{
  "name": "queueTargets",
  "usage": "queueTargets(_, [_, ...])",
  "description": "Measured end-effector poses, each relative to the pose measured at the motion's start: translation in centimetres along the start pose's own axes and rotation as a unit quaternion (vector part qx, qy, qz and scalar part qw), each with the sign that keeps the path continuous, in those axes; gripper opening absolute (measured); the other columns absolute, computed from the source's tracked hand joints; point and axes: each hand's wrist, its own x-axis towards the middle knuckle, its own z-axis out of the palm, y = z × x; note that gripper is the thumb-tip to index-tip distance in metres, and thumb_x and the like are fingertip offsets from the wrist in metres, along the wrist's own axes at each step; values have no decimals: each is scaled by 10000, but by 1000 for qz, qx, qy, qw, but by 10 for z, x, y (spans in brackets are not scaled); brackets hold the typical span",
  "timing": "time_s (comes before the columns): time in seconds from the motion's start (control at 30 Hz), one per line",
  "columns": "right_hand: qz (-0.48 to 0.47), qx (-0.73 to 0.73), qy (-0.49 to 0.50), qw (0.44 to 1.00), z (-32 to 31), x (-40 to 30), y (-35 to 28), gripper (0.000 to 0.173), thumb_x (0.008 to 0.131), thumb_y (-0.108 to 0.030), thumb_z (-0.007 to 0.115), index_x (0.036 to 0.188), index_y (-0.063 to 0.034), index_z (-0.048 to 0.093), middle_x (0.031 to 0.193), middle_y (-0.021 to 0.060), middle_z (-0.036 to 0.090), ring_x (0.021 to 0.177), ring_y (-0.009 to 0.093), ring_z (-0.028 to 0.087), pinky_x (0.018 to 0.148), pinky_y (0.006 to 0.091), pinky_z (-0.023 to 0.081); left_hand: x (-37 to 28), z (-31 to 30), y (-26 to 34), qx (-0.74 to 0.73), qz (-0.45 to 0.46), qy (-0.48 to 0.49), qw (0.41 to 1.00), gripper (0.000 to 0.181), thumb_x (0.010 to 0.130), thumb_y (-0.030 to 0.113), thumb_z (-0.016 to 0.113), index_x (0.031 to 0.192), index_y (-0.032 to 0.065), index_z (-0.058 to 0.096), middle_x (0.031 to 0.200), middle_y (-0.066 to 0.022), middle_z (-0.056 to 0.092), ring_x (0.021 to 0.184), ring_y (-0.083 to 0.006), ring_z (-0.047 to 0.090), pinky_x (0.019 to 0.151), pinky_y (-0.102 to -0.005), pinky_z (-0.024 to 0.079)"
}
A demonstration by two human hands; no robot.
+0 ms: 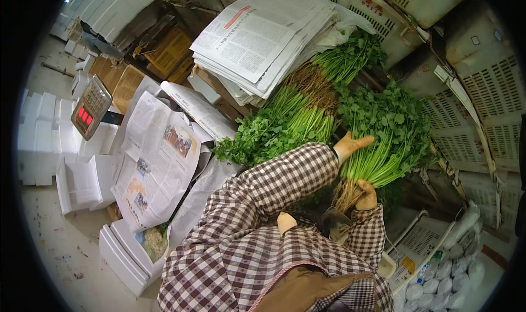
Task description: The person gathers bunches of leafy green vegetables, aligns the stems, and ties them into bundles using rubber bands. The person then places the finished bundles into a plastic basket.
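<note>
A large bunch of coriander [380, 143] with long pale stems and brown roots is tilted in front of me, leaves towards the upper right. My left hand [352, 145] holds it at the side, thumb over the stems and the other fingers largely hidden. Lower down, my right hand [366, 195] grips the stems close to the roots [346, 193]. Beyond my left forearm lie more coriander bunches [271, 129], their leaves towards the left. Another leafy bunch [353, 57] lies farther back, beside a tangle of brown roots [314, 84].
A thick newspaper stack [254, 41] stands at the back. Newspaper sheets [158, 156] cover a white foam box [127, 254] at left, near a scale display [91, 107]. Slotted plastic crates [489, 90] wall the right side. Bagged bottles [441, 285] lie lower right.
</note>
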Motion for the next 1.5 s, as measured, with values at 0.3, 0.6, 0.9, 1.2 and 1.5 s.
queueTargets(0.3, [-46, -226, -222, 947, 42, 50, -62, 442, 933, -317, 530, 1145, 70, 558, 1164, 178, 583, 1027, 227, 578, 842, 369, 493, -31, 20, 62, -13, 294, 80, 952, 1189, 700, 515, 751, 1416, -90, 20, 1475, -300, 79, 1394, -356, 103, 1125, -429, 178])
queueTargets(0.6, [99, -349, -429, 827, 254, 125, -8, 369, 814, -191, 673, 1070, 67, 611, 1005, 157, 658, 879, 219, 634, 726, 313, 527, -228, -136, 85, -163, 556, 233, 781, 724, 801, 239, 718, 1353, 6, 312, 1248, -149, 500, 1114, -251, 514, 946, -359, 444])
queueTargets(0.9, [350, -337, -279, 829, 390, 184, 223, 226, 766, -89, 606, 964, 14, 641, 914, 153, 673, 876, 241, 643, 822, 376, 524, -264, -383, -47, -314, 265, 492, 768, 529, 909, 336, 545, 1252, -59, 465, 1225, -215, 545, 1099, -305, 562, 976, -375, 455])
queueTargets(1.2, [268, -324, -174, 891, 345, 215, 243, 360, 853, -167, 594, 1171, -14, 525, 1045, 140, 631, 903, 253, 626, 793, 388, 531, -196, -434, -59, -132, 154, 567, 798, 812, 865, 309, 642, 1410, -53, 161, 1376, -231, 384, 1251, -311, 409, 1065, -372, 322])
queueTargets(1.5, [-142, -724, -79, 670, 349, 191, 226, 481, 856, -377, 565, 1223, -75, 488, 1003, 224, 636, 913, 388, 607, 803, 442, 468, -172, -439, -65, -48, 262, 542, 797, 870, 809, 338, 695, 1400, -61, 198, 1340, -231, 437, 1211, -317, 453, 1014, -341, 359])
